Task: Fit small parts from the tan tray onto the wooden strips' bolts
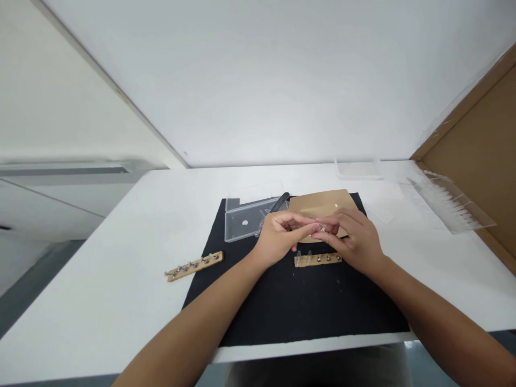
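Note:
Both of my hands meet over the black mat, fingertips pinched together. My left hand and my right hand are closed on something small and pale, too covered by the fingers to name. Just below them lies a tan strip with small round metal studs; clear upright pieces stand at its left end. Beneath and behind the fingers is a brown sheet with a small white spot on it. To the left, a shallow clear plastic box holds thin clear pieces, and a black slim tool rests across its right part.
A second tan strip with several metal studs lies at the mat's left edge, partly on the white table. At the back stands a clear tray. Rows of clear pointed pieces on a transparent sheet lie right, beside a brown panel.

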Available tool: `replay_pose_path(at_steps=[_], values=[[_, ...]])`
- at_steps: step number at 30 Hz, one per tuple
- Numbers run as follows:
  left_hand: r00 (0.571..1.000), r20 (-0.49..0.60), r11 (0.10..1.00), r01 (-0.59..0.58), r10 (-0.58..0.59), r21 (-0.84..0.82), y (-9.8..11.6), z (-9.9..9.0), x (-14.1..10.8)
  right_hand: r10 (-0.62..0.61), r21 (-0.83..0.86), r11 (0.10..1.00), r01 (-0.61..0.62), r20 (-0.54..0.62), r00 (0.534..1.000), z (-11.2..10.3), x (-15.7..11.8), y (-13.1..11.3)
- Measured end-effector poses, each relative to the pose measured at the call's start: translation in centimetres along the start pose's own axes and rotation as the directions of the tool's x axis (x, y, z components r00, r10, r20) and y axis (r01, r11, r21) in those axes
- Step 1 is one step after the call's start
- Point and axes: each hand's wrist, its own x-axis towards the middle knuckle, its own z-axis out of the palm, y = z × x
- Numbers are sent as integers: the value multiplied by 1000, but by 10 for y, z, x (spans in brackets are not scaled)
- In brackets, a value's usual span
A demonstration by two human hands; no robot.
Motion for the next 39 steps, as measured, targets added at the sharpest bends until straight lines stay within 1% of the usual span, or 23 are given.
replay_pose_path(at_steps=[1, 3, 6, 8, 12, 15, 17, 19, 22, 23, 25, 27, 30, 32, 36, 39], values=[[999, -12, 999, -34, 34, 31, -1, 0, 0, 17, 24, 1000, -18, 15, 1000, -2, 1, 0], [990, -66, 984, -116, 126, 136, -3, -2, 1, 28, 68, 997, -33, 83, 996, -6, 2, 1], [956, -150, 926, -192, 251, 325, -7, -3, 2, 9, 87, 996, -29, 221, 975, -14, 2, 3], [932, -177, 883, -220, 316, 415, -9, -4, 3, 14, 77, 996, -39, 305, 952, -18, 0, 4], [878, -196, 787, -268, 437, 556, -11, -5, 2, 27, 82, 994, -69, 426, 904, -18, -11, 2], [823, -143, 673, -335, 550, 659, -12, -4, 1, 15, 91, 994, -65, 464, 886, -14, -20, 0], [770, -94, 577, -385, 631, 720, -11, -3, 0, 10, 94, 994, -58, 452, 892, -12, -24, 0], [710, -58, 492, -423, 701, 761, -11, -2, -1, 13, 91, 994, -55, 413, 910, -10, -26, 0], [620, -11, 392, -481, 784, 784, -11, -1, 0, 22, 74, 996, -51, 350, 936, -8, -28, -1], [597, 5, 366, -498, 802, 786, -11, -1, 0, 21, 67, 997, -46, 329, 944, -8, -29, -1], [564, 32, 325, -521, 825, 789, -11, -1, 1, 15, 54, 998, -31, 287, 958, -6, -31, -2], [543, 51, 299, -536, 838, 790, -11, -1, 1, 9, 49, 999, -22, 267, 964, -5, -33, -2], [522, 63, 276, -545, 851, 792, -11, -2, 1, 13, 41, 999, -26, 282, 959, -5, -36, -1], [512, 65, 268, -548, 856, 792, -10, -2, 1, -5, 28, 1000, -3, 291, 957, -4, -37, 0], [508, 76, 257, -553, 858, 793, -9, -2, 0, -57, 1, 998, 60, 287, 956, -4, -37, 3], [510, 75, 257, -550, 857, 795, -9, -2, 0, -45, 11, 999, 44, 279, 959, -3, -36, 4]])
